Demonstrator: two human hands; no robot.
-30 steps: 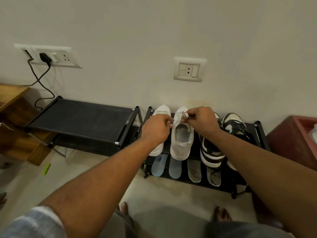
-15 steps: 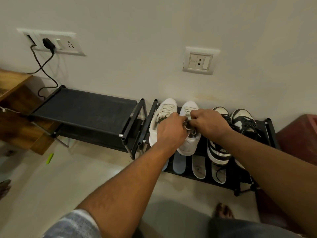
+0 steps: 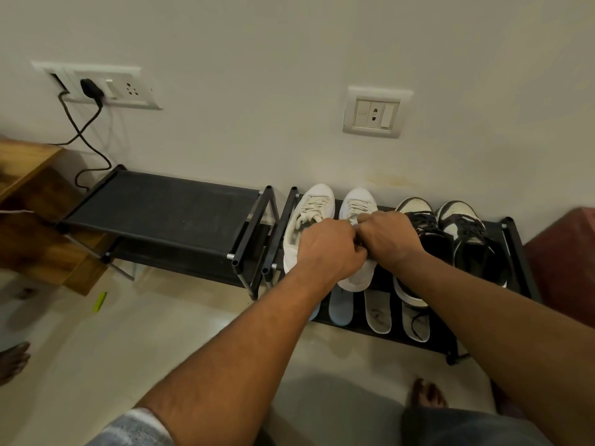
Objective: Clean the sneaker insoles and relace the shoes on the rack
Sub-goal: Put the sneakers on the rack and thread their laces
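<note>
A left hand (image 3: 328, 252) and right hand (image 3: 391, 239) meet, fingers curled, over a white lace-up sneaker (image 3: 358, 202) on a black metal shoe rack (image 3: 281, 226) at three o'clock; what they grasp is hidden.

This is looking like a home: a shoe rack (image 3: 279, 231) is holding sneakers (image 3: 310, 210) by the wall (image 3: 257, 75), a charger (image 3: 91, 88) is hanging from a socket (image 3: 133, 90), and a bare foot (image 3: 426, 392) is resting on the floor (image 3: 128, 349).

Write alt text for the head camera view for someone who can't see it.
The left hand and right hand grip the laces of a white sneaker on a black shoe rack. Black-and-white sneakers stand beside it; insoles lie on the lower shelf.
</note>
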